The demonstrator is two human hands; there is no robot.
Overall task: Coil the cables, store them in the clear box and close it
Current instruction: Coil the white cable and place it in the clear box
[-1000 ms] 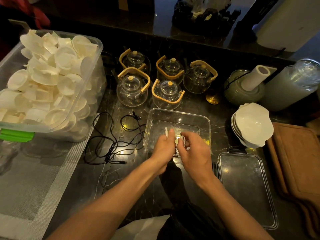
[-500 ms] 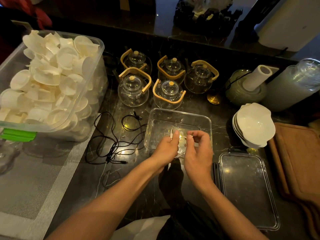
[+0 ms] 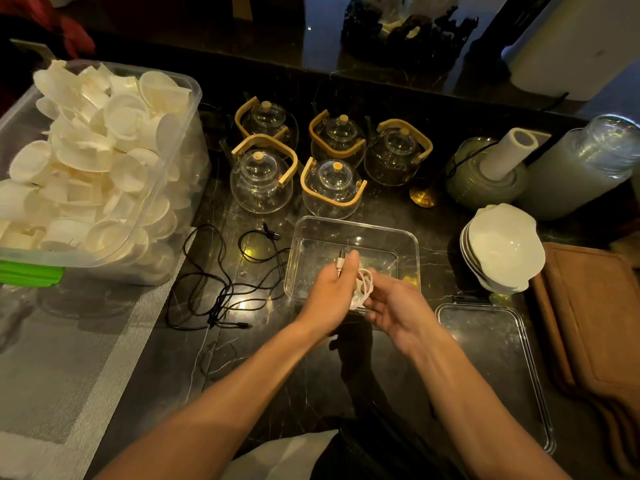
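A white cable (image 3: 364,285) is looped into a small coil at the near edge of the clear box (image 3: 353,228). My left hand (image 3: 330,296) grips the coil, with one plug end sticking up past its fingers. My right hand (image 3: 393,308) is beside it, its fingertips at the coil's loops; whether they pinch the cable is unclear. A black cable (image 3: 221,289) lies uncoiled and tangled on the dark counter, left of the box. The box's clear lid (image 3: 495,368) lies flat to the right of my right arm.
Several glass teapots (image 3: 332,188) with wooden handles stand just behind the box. A big plastic bin of white cups (image 3: 90,168) fills the left side. Stacked white bowls (image 3: 502,247), brown trays (image 3: 595,323) and a jar (image 3: 581,168) sit on the right.
My right hand has dropped from over the box to its near edge, its fingers now straighter. The white coil stays in my left hand.
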